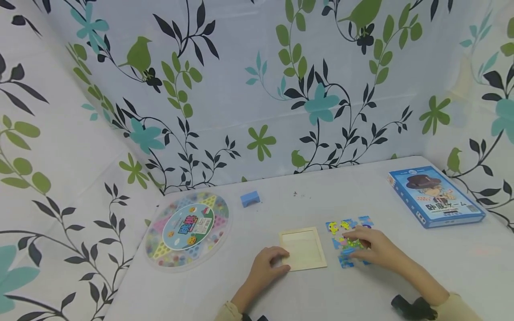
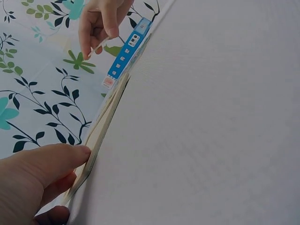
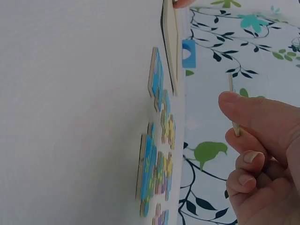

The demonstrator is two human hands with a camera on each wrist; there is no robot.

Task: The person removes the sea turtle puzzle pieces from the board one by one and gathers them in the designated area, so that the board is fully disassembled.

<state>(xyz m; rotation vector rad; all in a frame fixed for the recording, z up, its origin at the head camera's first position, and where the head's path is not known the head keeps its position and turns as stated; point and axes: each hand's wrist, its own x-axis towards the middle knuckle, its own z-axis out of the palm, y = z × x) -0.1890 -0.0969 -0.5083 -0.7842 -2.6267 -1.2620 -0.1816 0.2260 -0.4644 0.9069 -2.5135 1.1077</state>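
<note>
My left hand point(image 1: 265, 267) grips the left edge of a square, light wooden puzzle tray point(image 1: 303, 248), thumb on its rim. The tray lies flat on the white table, its inside bare. Just right of it, my right hand point(image 1: 375, 247) hovers over a cluster of colourful puzzle pieces point(image 1: 333, 228) and partly hides them. Seen from the right wrist, thumb and index finger pinch one thin puzzle piece point(image 3: 231, 83) edge-on, above the table; its printed face is turned from view. The loose pieces point(image 3: 149, 161) lie flat, mostly blue with yellow and green.
A round, clear-covered board game point(image 1: 188, 227) lies at the left. Behind the tray sits a small blue block point(image 1: 250, 199). The blue game box point(image 1: 435, 196) is at the back right. Some tiny dark specks point(image 1: 296, 194) dot the table near the patterned curtain point(image 1: 261, 111).
</note>
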